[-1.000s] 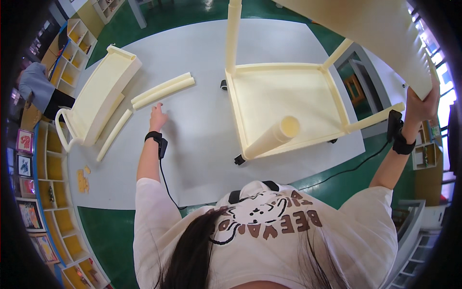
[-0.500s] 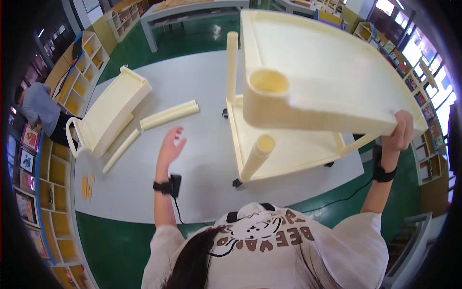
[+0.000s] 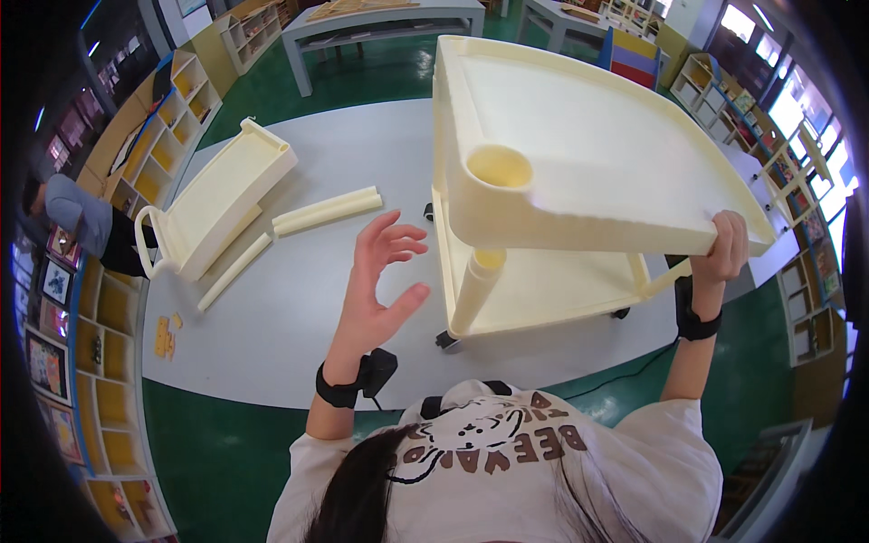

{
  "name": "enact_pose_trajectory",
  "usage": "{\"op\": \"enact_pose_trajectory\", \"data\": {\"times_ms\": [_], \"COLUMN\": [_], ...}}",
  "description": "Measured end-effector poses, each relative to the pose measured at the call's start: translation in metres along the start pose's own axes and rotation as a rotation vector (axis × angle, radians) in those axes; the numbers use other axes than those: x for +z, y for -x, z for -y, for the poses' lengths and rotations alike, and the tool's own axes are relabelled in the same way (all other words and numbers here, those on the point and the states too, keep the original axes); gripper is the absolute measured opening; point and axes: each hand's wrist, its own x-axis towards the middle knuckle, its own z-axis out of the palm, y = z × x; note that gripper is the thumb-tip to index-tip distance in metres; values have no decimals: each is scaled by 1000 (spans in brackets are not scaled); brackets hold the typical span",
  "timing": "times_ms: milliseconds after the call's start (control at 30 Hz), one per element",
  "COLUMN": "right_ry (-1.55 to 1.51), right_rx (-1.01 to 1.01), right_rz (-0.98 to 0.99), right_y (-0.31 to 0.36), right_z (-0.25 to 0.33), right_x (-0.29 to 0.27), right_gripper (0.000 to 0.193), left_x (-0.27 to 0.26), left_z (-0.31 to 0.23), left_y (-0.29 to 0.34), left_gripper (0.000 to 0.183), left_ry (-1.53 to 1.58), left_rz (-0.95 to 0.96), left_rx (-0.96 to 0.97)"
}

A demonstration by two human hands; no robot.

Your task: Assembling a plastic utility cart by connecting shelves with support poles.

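A cream plastic shelf tray (image 3: pixel 597 136), tilted, hangs over the lower shelf tray (image 3: pixel 561 294), which stands on black casters. My right hand (image 3: pixel 724 246) is closed on the near right corner of the upper tray. A round corner socket (image 3: pixel 501 166) of that tray sits over an upright tube (image 3: pixel 477 290) on the lower tray; whether the two touch I cannot tell. My left hand (image 3: pixel 380 281) is empty, fingers spread and curved, a little left of this tube. The upper tray hides the far part of the lower one.
On the grey table (image 3: pixel 299 348), at left, lie another cream tray with a looped handle (image 3: pixel 222 204), a pair of tubes (image 3: pixel 328 211) and a single tube (image 3: pixel 233 271). Small yellow pieces (image 3: pixel 165 337) lie nearby. A person (image 3: pixel 81 222) bends by the left shelves.
My left hand has moved right and opened wider, close to the upright tube. The upper tray has shifted left and down in my right hand, its socket nearer the tube.
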Motion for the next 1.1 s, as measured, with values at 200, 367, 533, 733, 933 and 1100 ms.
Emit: {"op": "enact_pose_trajectory", "data": {"times_ms": [200,367,533,733,933,1100], "right_ry": [18,21,31,-3,-1,16], "right_rx": [0,-11,-62,-45,-78,-86], "right_rz": [-18,-28,-34,-22,-38,-34], "right_y": [4,0,1,16,30,33], "right_z": [1,-1,-6,-11,-9,-5], "right_x": [3,3,1,12,16,14], "right_gripper": [12,11,10,10,8,8], "left_x": [30,57,72,76,76,69], "left_z": [-7,-11,-9,-6,-4,0], "left_y": [-10,-19,-22,-20,-22,-28], "left_gripper": [80,78,74,85,92,88], "left_ry": [17,-62,126,226,-16,-309], "left_rz": [30,51,-67,-113,-138,-79], "left_rx": [27,6,-88,-13,193,382]}}
